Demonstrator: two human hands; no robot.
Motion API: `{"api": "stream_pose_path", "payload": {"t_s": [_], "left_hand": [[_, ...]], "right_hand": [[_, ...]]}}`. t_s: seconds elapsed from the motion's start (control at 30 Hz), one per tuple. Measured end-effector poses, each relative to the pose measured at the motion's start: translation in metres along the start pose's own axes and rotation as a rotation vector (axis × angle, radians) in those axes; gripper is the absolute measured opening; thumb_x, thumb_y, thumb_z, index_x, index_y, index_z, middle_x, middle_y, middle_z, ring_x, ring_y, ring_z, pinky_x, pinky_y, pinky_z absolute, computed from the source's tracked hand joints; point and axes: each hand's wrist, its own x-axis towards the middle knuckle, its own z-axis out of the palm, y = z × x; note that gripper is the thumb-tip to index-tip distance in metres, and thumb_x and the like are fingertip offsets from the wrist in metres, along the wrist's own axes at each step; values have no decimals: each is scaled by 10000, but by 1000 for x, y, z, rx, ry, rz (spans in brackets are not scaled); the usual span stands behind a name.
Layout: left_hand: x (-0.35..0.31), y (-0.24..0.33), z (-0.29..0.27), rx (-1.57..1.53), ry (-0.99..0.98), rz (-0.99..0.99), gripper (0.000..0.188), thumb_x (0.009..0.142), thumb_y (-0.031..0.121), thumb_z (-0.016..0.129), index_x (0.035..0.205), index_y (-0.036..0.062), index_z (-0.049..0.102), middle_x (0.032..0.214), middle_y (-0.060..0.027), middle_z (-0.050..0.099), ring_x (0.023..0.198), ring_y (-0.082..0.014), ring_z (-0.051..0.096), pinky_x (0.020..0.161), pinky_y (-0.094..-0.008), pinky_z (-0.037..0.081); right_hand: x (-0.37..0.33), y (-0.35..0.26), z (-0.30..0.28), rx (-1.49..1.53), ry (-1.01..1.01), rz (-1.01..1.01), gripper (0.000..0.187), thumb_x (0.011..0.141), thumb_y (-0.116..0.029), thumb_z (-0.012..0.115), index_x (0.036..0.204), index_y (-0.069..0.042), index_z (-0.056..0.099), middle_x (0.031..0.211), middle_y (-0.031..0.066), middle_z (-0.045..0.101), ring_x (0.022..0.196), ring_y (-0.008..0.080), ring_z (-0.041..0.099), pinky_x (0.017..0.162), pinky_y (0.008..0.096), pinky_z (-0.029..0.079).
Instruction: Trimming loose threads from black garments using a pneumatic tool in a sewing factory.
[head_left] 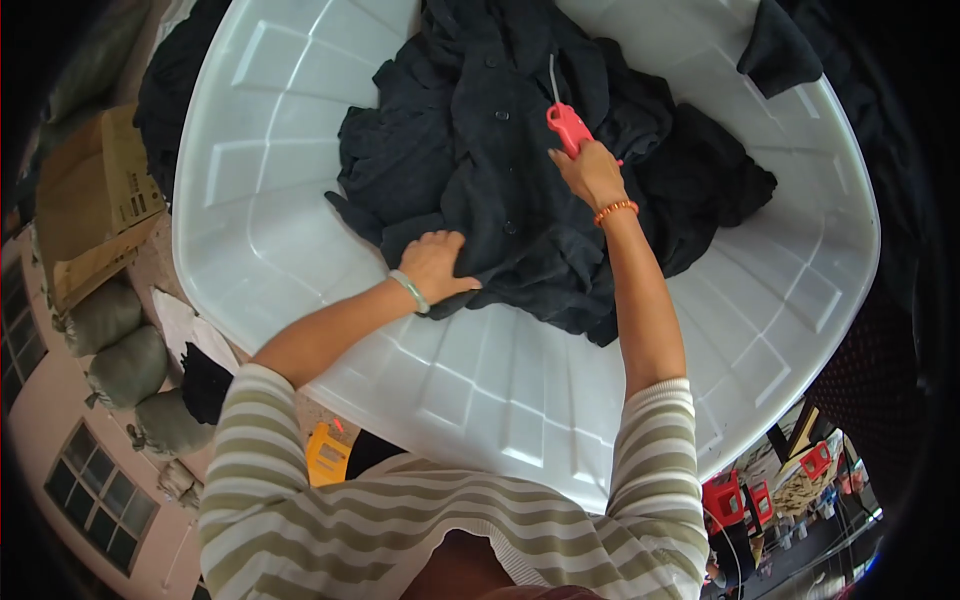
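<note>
A dark, nearly black buttoned garment [490,150] lies bunched in a large white plastic tub [440,390]. My left hand [434,266] rests on the near left part of the cloth, thumb out to the side and fingers apart. Farther forward and to the right, my right hand [596,176] is closed round a pinkish-red hand tool [569,127]. A thin, pale, slightly bent rod [553,78] sticks out of its front, over the garment. The palm side of my right hand and the tool's lower part are hidden.
A dark cloth corner [780,52] hangs over the tub's far right rim. On the left are an open cardboard box [95,205] and several stuffed grey-green sacks [130,355]. A yellow object [327,455] lies below the tub, and red items [725,497] stand at lower right.
</note>
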Motion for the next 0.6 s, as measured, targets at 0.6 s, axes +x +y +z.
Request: {"api": "stream_pose_path", "payload": {"t_s": [0.6], "left_hand": [[129, -4, -2, 223, 379, 195, 710, 796, 363, 677, 1390, 95, 397, 1518, -177, 189, 1417, -347, 140, 1109, -572, 129]], "right_hand": [[-144, 10, -16, -93, -10, -32, 378, 836, -199, 643, 1173, -60, 541, 895, 201, 655, 796, 396, 633, 671, 460, 507]]}}
